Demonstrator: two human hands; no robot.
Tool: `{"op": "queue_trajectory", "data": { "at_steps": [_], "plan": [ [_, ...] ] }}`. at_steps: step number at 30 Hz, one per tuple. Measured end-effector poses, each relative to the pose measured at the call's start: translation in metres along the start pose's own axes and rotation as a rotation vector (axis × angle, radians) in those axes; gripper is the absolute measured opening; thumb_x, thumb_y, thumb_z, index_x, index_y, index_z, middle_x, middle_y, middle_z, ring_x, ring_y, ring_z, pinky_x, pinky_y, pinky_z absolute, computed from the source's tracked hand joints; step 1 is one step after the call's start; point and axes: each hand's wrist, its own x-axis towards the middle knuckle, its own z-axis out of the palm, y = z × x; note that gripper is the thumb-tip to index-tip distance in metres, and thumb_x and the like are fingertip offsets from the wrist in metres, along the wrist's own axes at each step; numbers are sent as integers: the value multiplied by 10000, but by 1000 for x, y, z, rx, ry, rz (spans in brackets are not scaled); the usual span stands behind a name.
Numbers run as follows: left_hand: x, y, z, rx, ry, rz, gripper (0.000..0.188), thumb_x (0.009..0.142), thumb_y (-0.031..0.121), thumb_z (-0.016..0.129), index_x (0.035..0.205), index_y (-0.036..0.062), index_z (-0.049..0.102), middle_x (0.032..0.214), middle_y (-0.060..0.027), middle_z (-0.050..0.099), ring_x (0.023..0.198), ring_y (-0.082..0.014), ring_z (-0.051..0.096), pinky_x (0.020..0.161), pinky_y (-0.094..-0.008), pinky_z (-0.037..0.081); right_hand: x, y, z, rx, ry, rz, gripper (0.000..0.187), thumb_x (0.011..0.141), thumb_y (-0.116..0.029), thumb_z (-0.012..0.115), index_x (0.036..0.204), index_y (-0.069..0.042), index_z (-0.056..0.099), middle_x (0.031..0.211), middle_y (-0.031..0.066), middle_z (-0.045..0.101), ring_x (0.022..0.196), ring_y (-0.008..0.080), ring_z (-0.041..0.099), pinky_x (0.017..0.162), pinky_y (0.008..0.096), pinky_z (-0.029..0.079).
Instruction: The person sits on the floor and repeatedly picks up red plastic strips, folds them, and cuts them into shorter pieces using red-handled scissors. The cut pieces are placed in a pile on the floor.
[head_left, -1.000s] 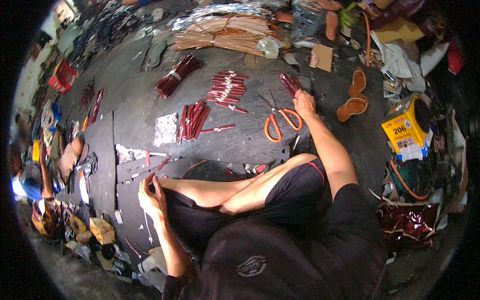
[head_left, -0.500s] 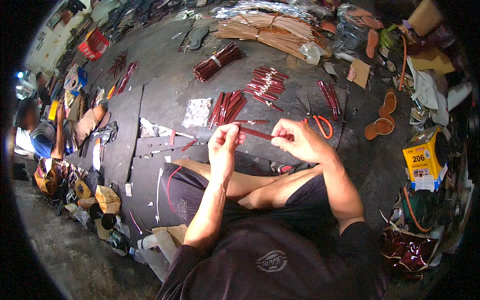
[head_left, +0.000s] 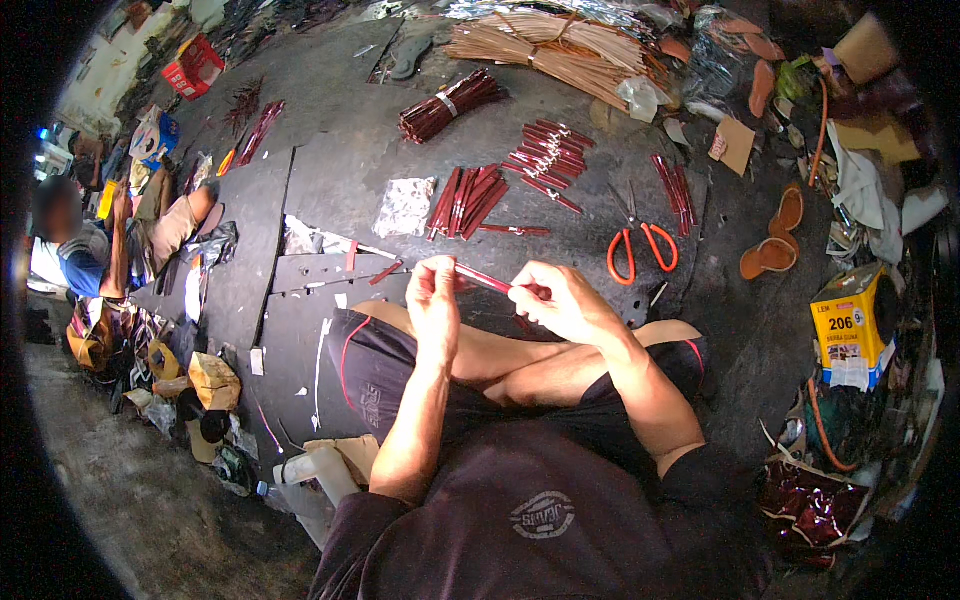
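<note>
Stretched between my two hands is a narrow, glossy dark red strip (head_left: 483, 277). My left hand (head_left: 434, 297) pinches its left end, and my right hand (head_left: 556, 298) pinches its right end. Beyond the hands lies a fanned pile of dark red strips (head_left: 467, 202), with a single strip (head_left: 515, 230) beside it. Farther off, more red strips with shiny metal pieces (head_left: 549, 155) lie in a row. A clear packet of small shiny pieces (head_left: 404, 206) rests left of the pile. Scissors with orange handles (head_left: 640, 249) lie to the right, blades pointing away.
A tied bundle of dark red strips (head_left: 453, 105) and a large tan bundle (head_left: 550, 55) lie at the back. Sandals (head_left: 772, 258) and a yellow box (head_left: 848, 325) are at the right. Another person (head_left: 85, 245) sits at the far left among scattered materials.
Both hands have come slightly closer to my body with the strip, which now slants and catches more light. The scissors, partly hidden before, show fully. The whole view has shifted a little.
</note>
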Motion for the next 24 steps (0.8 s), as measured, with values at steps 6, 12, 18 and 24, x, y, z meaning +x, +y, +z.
{"op": "queue_trajectory", "data": {
  "at_steps": [6,12,18,24],
  "plan": [
    [40,-10,-5,30,-73,0,139,993,199,604,994,62,626,841,24,585,742,-78,525,708,-245,447,-2,21,-29,144,47,144,196,967,-208,635,959,-13,640,764,29,651,676,81,610,605,248,515],
    [85,-14,18,-42,-283,-179,144,980,171,606,1034,48,655,870,-17,653,784,-96,599,752,-262,504,33,60,-60,491,313,87,204,940,-151,670,1056,17,660,925,104,686,809,160,677,766,311,595],
    [105,-71,10,23,-338,-340,166,966,126,604,1087,19,643,942,-33,655,852,-119,609,808,-263,509,55,115,-60,603,345,74,265,916,-114,680,1136,29,643,982,102,664,874,163,668,848,311,576],
    [110,-133,-6,122,-181,-339,169,930,60,637,1088,0,626,921,-43,648,792,-127,628,733,-239,521,76,158,-32,347,505,259,146,858,20,688,997,20,642,878,103,692,739,157,672,695,294,593]
  ]
}}
